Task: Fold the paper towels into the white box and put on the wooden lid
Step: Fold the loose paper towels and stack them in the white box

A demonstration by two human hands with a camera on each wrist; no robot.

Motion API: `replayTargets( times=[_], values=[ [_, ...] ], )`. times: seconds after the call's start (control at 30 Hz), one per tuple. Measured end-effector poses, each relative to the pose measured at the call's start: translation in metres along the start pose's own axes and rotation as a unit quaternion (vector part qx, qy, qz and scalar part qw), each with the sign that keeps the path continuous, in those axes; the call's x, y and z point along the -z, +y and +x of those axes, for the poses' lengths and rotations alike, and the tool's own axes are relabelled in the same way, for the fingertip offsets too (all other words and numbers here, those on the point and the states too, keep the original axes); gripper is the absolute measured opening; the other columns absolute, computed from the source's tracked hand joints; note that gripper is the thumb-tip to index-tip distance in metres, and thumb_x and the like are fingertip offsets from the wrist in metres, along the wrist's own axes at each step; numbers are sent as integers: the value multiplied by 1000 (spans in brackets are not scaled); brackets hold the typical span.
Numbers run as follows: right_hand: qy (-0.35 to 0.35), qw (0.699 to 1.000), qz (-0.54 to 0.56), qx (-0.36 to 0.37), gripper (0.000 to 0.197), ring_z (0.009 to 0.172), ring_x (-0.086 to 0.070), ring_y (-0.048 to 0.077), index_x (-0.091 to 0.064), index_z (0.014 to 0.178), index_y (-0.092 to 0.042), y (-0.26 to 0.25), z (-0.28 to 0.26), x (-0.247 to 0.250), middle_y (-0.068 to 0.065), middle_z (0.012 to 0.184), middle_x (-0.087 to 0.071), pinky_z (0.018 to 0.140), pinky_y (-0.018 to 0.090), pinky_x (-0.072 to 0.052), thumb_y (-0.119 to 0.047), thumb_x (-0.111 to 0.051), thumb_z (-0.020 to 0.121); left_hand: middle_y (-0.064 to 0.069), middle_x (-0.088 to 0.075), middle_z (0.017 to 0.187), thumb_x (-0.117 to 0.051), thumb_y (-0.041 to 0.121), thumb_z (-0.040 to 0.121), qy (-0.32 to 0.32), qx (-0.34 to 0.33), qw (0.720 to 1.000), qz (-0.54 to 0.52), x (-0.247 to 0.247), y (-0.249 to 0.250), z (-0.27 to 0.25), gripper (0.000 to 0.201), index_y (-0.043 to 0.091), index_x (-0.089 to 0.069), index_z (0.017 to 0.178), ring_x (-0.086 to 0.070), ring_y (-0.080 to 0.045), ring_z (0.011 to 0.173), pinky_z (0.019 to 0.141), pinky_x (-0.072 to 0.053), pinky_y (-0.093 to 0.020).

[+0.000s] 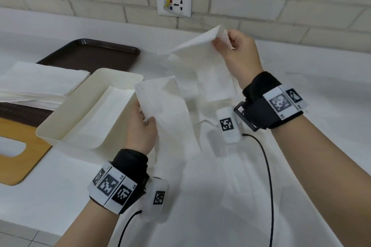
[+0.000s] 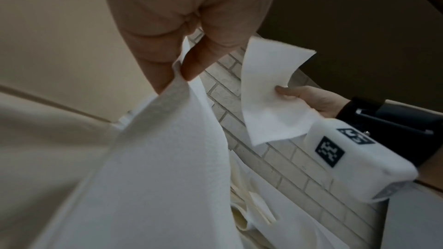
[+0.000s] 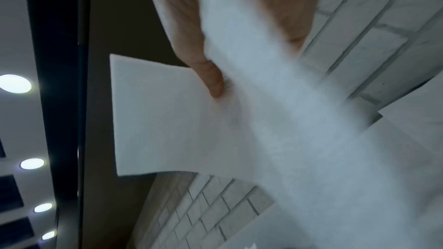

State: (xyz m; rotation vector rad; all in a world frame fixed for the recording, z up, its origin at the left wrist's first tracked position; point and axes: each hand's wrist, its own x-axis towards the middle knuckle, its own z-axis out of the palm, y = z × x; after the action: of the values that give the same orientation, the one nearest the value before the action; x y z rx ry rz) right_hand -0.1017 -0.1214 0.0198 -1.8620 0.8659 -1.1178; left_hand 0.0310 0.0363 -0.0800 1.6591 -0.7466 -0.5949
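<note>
The white box (image 1: 66,126) is set on the white counter (image 1: 50,186), open at the top, and a flat layer of paper towel (image 1: 96,118) is seen lying inside it on the bottom. Just left of the box, a stack of paper towels (image 1: 38,84) is piled on a dark brown tray (image 1: 20,114); a second dark tray (image 1: 90,54) is placed behind, nearer the brick wall (image 1: 261,2). The wooden lid (image 1: 22,158), with a slot cut in it, is laid flat on the counter at the left edge, apart from the box.

A loose paper towel (image 1: 166,110) is pinched between thumb and fingers of the left hand (image 1: 142,130), just beside the box's right wall and raised off the counter. Another towel (image 1: 198,42) is gripped by the curled fingers of the right hand (image 1: 239,54), lifted higher and farther back. More unfolded towels (image 1: 216,86) are spread on the counter between and beneath the two hands. A wall socket plate (image 1: 173,3) is fixed to the bricks behind. Marked bands are worn on both wrists, and black cables (image 1: 269,176) are trailed from them.
</note>
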Motion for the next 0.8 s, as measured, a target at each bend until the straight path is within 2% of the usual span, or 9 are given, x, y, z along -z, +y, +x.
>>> replayTargets(
  times=[0.07, 0.13, 0.2, 0.27, 0.33, 0.43, 0.6, 0.73, 0.8],
  values=[
    [-1, 997, 66, -34, 11, 85, -62, 11, -62, 90, -16, -5, -5, 5, 0, 92, -66, 79, 22, -51, -10, -54, 92, -11, -59, 118, -40, -6, 88, 0, 9, 1000, -5, -3, 1, 0, 45, 9, -40, 130, -57, -26, 109, 96, -46, -47],
    [-5, 992, 103, -78, 10, 87, -63, 11, -61, 97, -14, -8, -12, 8, -1, 97, -66, 76, 19, -53, -8, -54, 92, -12, -61, 117, -41, -3, 90, 0, 7, 1000, -24, -6, 3, -1, 36, 11, -44, 122, -59, -28, 107, 94, -47, -48],
    [-11, 985, 122, -123, 8, 79, -62, 8, -57, 89, -17, -9, -19, 10, -4, 91, -65, 69, 18, -51, -11, -54, 92, -12, -63, 114, -41, -3, 91, -2, -1, 999, -42, -10, 8, -3, 30, 17, -47, 112, -61, -29, 104, 92, -49, -48],
    [-22, 977, 136, -161, 14, 74, -60, 10, -56, 81, -17, -9, -27, 9, -4, 84, -63, 69, 19, -49, -16, -51, 94, -9, -64, 110, -41, -3, 91, -5, -3, 998, -66, -14, 12, -5, 29, 22, -50, 102, -62, -28, 101, 90, -50, -45],
    [-34, 969, 148, -193, 17, 73, -58, 14, -55, 81, -13, -6, -36, 5, 0, 82, -60, 70, 24, -46, -18, -48, 95, -3, -65, 104, -40, -2, 92, -22, 2, 995, -102, -18, 18, -5, 34, 29, -51, 96, -62, -22, 96, 86, -51, -38],
    [-34, 958, 165, -233, 13, 73, -55, 18, -52, 87, -10, -1, -49, -4, 6, 82, -56, 65, 25, -43, -16, -46, 96, 3, -66, 97, -38, -1, 94, -43, 18, 990, -134, -23, 24, -2, 33, 28, -53, 97, -63, -14, 88, 78, -51, -29],
    [-49, 950, 135, -277, 12, 80, -49, 20, -48, 88, -12, 16, -66, -17, 9, 88, -49, 73, 29, -36, -16, -41, 96, 0, -65, 95, -38, -3, 93, -54, 34, 983, -172, -32, 30, 3, 29, 17, -55, 105, -61, -16, 85, 73, -50, -25],
    [-75, 956, 78, -273, 20, 77, -43, 17, -45, 85, -3, 25, -77, -23, 5, 85, -43, 69, 27, -33, -16, -36, 97, -6, -65, 100, -38, 8, 96, -48, 69, 975, -207, -33, 29, 4, 24, 17, -60, 99, -60, -23, 95, 88, -46, -35],
    [-95, 960, 37, -262, 13, 70, -40, 11, -40, 87, -9, 25, -80, -25, -2, 78, -41, 61, 23, -31, -15, -34, 98, -3, -64, 104, -35, 27, 99, -35, 85, 975, -203, -33, 28, 3, 28, 17, -61, 104, -59, -24, 104, 97, -44, -37]
  ],
)
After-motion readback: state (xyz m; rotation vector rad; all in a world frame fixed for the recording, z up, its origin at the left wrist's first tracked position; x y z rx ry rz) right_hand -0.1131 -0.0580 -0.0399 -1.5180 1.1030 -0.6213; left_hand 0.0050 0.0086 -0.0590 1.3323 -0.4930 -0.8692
